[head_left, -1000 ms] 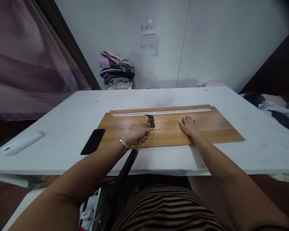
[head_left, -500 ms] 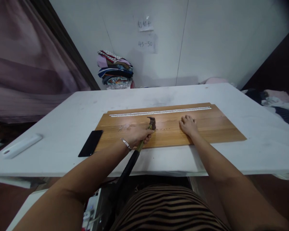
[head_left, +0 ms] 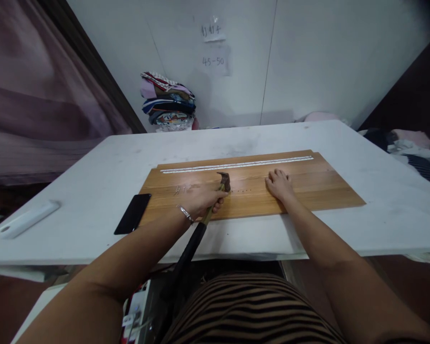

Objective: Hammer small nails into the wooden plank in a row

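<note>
My left hand [head_left: 202, 200] is closed around the handle of a claw hammer [head_left: 207, 216], high up near the head. The rusty hammer head rests at the middle of a wooden board [head_left: 301, 191]. A row of small dark nail heads [head_left: 245, 190] runs to the right of the hammer head. Left of it a few loose nails [head_left: 178, 190] lie on the wood, partly behind my left hand. My right hand [head_left: 279, 184] lies on the board with its fingers a little bent and apart, holding nothing. A white measuring strip [head_left: 258, 163] runs along the board's far side.
The board lies on a white table [head_left: 75, 191]. A black phone [head_left: 132, 214] touches its left end, and a white long-handled object [head_left: 30, 220] lies farther left. Folded cloths [head_left: 169, 101] are stacked by the wall. More cloth [head_left: 421, 148] is heaped at the right.
The view has shifted slightly. My left hand still grips the hammer at the same spot on the board, and my right hand stays where it was.
</note>
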`<state>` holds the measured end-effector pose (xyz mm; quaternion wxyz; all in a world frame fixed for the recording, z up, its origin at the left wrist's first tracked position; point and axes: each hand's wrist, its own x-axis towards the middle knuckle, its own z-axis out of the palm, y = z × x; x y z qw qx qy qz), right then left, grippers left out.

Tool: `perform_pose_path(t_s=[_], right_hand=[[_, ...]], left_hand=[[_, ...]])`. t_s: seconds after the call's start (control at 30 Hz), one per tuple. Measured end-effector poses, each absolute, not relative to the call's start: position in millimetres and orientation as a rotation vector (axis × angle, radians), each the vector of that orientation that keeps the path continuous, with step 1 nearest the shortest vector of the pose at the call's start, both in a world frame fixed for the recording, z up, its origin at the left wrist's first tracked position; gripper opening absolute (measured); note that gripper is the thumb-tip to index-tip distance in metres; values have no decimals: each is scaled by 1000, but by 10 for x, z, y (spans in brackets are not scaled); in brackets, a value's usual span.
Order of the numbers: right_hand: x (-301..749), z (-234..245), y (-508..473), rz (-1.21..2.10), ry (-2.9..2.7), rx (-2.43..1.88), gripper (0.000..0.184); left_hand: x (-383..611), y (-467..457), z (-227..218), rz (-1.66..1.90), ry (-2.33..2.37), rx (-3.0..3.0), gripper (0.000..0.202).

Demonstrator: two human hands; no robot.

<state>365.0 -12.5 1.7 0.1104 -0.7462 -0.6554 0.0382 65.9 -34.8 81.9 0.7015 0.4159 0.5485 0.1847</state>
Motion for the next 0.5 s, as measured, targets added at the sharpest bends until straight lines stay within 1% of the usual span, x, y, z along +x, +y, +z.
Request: perform_pose_path(t_s=[0.2, 0.33, 0.5], right_hand=[[3625, 39, -141, 94, -1949, -2218, 44], [3614, 49, -147, 76, -1962, -2222, 43], [3628, 30, -132, 86, -1953, -2217, 43]], left_hand=[[656, -388, 883, 378, 1280, 900, 25], [674, -400, 930, 400, 1272, 902, 22], [696, -393, 917, 370, 1297, 890, 23]])
